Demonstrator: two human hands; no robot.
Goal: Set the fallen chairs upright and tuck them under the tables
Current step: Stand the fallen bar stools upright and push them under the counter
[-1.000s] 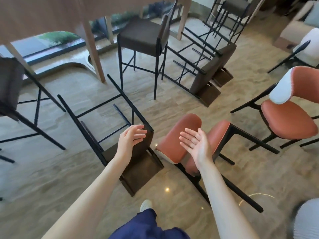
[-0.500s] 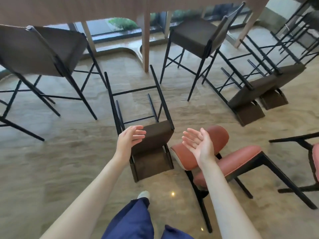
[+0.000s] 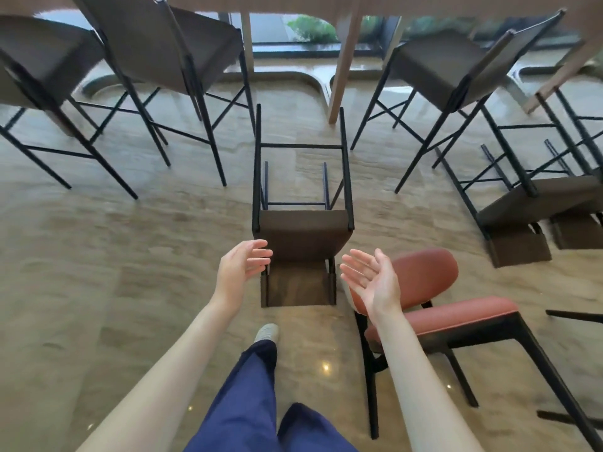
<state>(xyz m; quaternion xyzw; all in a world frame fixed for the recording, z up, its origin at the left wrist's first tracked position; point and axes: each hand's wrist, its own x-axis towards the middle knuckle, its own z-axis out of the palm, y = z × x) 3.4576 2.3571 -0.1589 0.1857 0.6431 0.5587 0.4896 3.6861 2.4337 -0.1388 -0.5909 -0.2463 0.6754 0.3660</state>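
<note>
I see the fallen brown stool (image 3: 301,239) lying on its back on the floor (image 3: 98,256), legs pointing toward the table (image 3: 342,60). Left hand (image 3: 239,272) and right hand (image 3: 375,282) hover either side of its seat, fingers spread, holding nothing. A fallen red chair (image 3: 430,288) lies just right.

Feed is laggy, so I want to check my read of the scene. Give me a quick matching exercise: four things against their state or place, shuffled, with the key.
Things:
1. brown stool
2. terracotta chair
3. left hand
4. dark stool

States:
A. upright at the table
B. open, left of the fallen backrest
C. on its side, right of the right hand
D. on its back, legs pointing toward the table

Pairs: 1-D, 2-C, 3-B, 4-A
</note>
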